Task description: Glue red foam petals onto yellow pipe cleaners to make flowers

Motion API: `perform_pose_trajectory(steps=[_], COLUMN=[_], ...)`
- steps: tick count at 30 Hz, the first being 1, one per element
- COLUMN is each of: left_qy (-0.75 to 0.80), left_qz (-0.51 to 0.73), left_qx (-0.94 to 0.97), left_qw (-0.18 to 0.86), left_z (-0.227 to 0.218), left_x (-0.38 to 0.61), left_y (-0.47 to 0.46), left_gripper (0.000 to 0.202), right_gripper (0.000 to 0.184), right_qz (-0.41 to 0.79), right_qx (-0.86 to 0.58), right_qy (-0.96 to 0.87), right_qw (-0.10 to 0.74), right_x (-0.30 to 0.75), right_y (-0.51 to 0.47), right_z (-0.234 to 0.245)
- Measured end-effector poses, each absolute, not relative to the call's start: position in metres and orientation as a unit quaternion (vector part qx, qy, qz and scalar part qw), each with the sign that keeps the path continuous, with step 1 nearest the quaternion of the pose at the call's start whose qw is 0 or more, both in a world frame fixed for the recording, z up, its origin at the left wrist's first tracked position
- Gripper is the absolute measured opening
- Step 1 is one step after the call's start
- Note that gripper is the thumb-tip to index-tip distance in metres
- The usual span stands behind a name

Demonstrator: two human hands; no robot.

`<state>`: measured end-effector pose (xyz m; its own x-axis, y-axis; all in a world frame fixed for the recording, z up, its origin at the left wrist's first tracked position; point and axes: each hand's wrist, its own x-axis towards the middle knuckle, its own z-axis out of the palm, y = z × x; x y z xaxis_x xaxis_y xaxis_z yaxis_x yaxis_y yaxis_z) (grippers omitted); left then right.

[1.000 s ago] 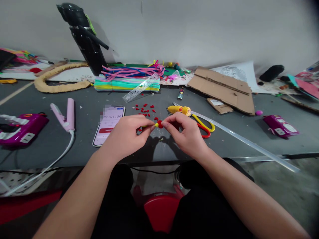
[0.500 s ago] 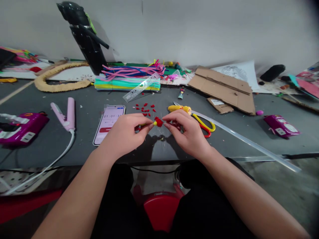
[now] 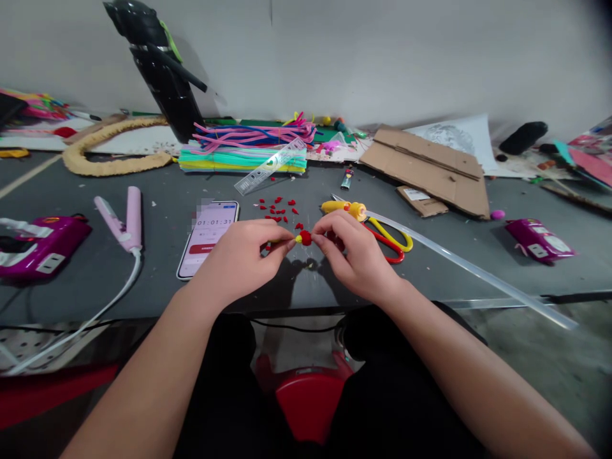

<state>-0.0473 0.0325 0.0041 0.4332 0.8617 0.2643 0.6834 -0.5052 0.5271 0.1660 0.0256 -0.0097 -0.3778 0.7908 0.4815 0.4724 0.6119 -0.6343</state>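
Both hands meet over the grey table (image 3: 157, 280) near its front edge. My left hand (image 3: 243, 258) pinches a thin yellow stem whose tip carries a small red and yellow piece (image 3: 304, 238). My right hand (image 3: 356, 255) has its fingertips closed on the red part of that same piece. Several tiny red cut bits (image 3: 277, 209) lie scattered just beyond the hands. Yellow-and-red scissors (image 3: 389, 241) lie right behind my right hand.
A phone (image 3: 209, 229) showing a timer lies left of my hands. A pink hair iron (image 3: 122, 220), two magenta glue guns (image 3: 41, 245) (image 3: 538, 240), a long glue stick (image 3: 478, 274), a ruler (image 3: 270, 167), pipe cleaners (image 3: 243, 150) and cardboard (image 3: 428, 169) surround them.
The hands stay together on the small piece, shifting slightly; the fingers have turned it a little. The view has tilted a touch.
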Motion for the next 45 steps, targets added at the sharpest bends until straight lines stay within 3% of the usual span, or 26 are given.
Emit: perform_pose_trajectory(steps=[10, 19, 45], left_qy=[0.468, 0.466, 0.456], left_qz=[0.255, 0.242, 0.253], left_qx=[0.827, 0.831, 0.835], left_qw=[0.176, 0.186, 0.177], left_z=[0.0036, 0.0050, 0.0030], left_x=[-0.0469, -0.0463, -0.0466], left_y=[0.0324, 0.0322, 0.0315], left_gripper=[0.019, 0.016, 0.016], right_gripper=[0.019, 0.009, 0.007], right_qz=[0.187, 0.180, 0.195], right_qx=[-0.370, -0.350, -0.394], right_qy=[-0.824, -0.834, -0.798], right_qw=[0.386, 0.387, 0.412], right_x=[0.1719, 0.1692, 0.1679], right_y=[0.0258, 0.0298, 0.0267], right_z=[-0.0048, -0.0098, -0.0089])
